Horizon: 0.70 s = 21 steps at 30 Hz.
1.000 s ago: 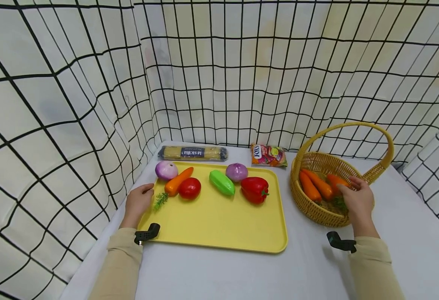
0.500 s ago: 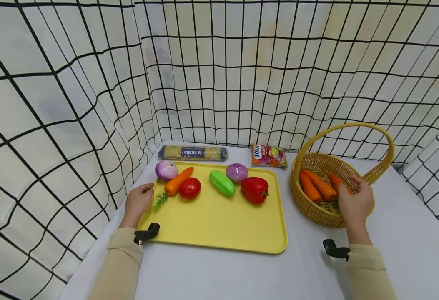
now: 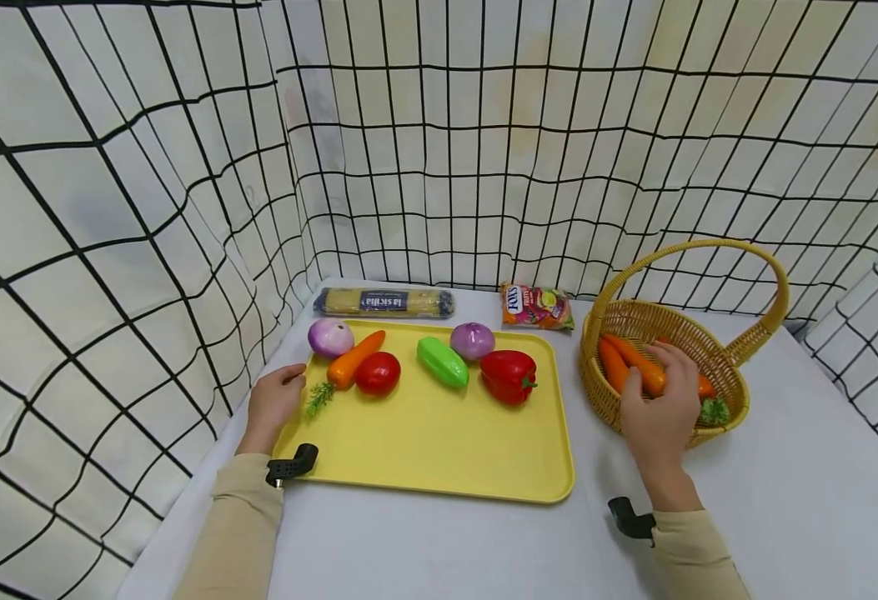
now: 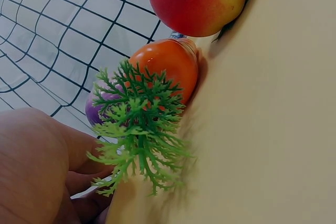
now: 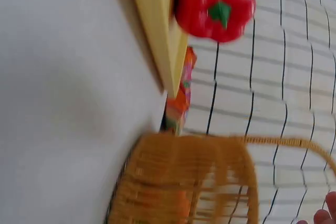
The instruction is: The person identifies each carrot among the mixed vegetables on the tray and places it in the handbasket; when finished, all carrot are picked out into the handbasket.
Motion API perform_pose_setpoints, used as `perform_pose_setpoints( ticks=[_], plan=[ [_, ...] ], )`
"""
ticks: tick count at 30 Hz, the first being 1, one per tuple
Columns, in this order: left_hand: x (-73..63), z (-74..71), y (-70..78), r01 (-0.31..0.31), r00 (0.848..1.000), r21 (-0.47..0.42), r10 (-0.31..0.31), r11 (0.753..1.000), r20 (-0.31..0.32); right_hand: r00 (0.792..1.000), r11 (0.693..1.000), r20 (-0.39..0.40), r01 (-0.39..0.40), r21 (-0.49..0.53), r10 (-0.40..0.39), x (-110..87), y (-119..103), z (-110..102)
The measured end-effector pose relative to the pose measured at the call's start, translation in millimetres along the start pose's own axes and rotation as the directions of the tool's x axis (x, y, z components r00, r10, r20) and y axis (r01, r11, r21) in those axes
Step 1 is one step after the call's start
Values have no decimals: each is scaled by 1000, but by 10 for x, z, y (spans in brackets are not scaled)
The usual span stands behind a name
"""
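My R hand (image 3: 662, 412), thumb apart from fingers, is over carrots (image 3: 635, 365) in basket (image 3: 594, 396); knocking rim could poss. tip it. L hand (image 3: 273, 402) nr tray (image 3: 446, 450), grip unclear.

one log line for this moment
left hand: at tray edge | right hand: over basket | carrots: in basket | red pepper: on tray

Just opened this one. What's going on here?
A person's right hand is over the basket, its fingers by the carrots; whether it touches one is unclear. The left hand is at the left edge of the tray. On the tray lie a pepper, another carrot and a green vegetable.
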<state>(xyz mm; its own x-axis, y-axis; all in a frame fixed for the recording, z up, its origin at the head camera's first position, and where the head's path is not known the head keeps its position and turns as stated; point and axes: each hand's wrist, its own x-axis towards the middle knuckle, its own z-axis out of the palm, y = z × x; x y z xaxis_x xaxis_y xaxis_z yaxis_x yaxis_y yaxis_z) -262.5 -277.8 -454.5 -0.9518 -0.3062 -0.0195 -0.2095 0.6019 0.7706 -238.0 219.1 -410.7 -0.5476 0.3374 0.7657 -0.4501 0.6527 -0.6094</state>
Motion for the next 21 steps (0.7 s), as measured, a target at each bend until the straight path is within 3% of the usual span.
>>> perform_pose_setpoints(
  ticks=[4, 7, 9, 12, 16, 21],
  plan=[
    [5, 9, -13, 2, 1000, -4, -2, 1000, 3, 996, 998, 78, 46, 47, -50, -138, -156, 190],
    [3, 6, -17, 4, 1000, -3, -4, 1000, 2, 983, 990, 182, -12, 140, -14, -271, -298, 345],
    [2, 3, -18, 2, 1000, 0, -2, 1000, 1, 963, 977, 269, -91, 195, 36, -352, -414, 446],
    [9, 2, -26, 2, 1000, -5, -2, 1000, -4, 904, 938, 408, -242, 247, 126, -448, -614, 590],
    [17, 5, -32, 10, 1000, -21, -10, 1000, -2, 796, 885, 565, -404, 232, 216, -529, -877, 775],
    [28, 12, -27, 21, 1000, -32, -21, 999, 2, 672, 836, 707, -503, 219, 219, -600, -1171, 989]
  ],
)
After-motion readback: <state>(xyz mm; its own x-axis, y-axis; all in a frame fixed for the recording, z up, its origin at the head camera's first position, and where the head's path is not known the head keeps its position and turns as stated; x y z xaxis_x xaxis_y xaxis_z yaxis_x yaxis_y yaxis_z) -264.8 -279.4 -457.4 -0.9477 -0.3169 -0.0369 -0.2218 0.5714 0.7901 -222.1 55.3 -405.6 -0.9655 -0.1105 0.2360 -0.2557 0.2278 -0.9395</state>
